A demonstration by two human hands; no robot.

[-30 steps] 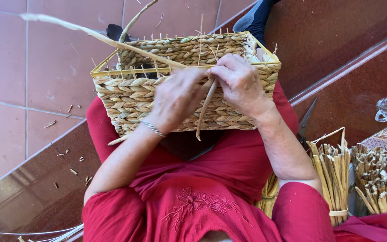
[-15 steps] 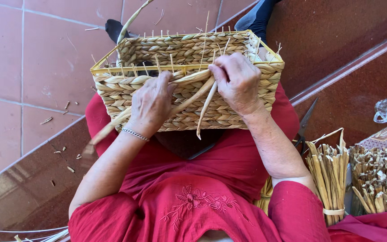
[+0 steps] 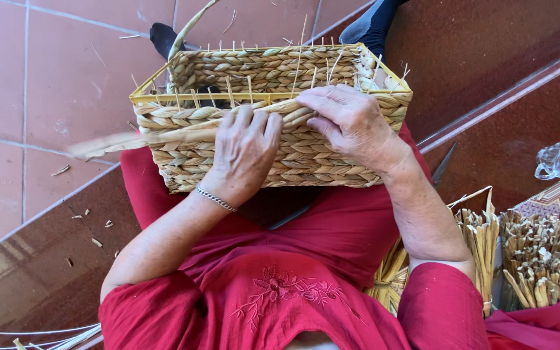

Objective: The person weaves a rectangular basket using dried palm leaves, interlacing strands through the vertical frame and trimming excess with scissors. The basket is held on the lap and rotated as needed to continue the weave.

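Now, in the head view, the woven basket (image 3: 273,116) sits on the person's lap over the red dress (image 3: 280,285), its near wall facing the camera. The left hand (image 3: 244,152) lies flat against that wall, fingers spread and pressing on the top rows of the braid, closed on nothing. The right hand (image 3: 351,123) is curled over the rim, pinching the flat straw strand (image 3: 163,135) where it meets the weave. Half a second ago that strand slanted down across the wall with a loose end hanging below the right hand; it now runs nearly level along the top row and trails off blurred to the left, so the row looks drawn tight. Bundles of cut straw (image 3: 520,253) stand at the right, beside scissors (image 3: 445,163).
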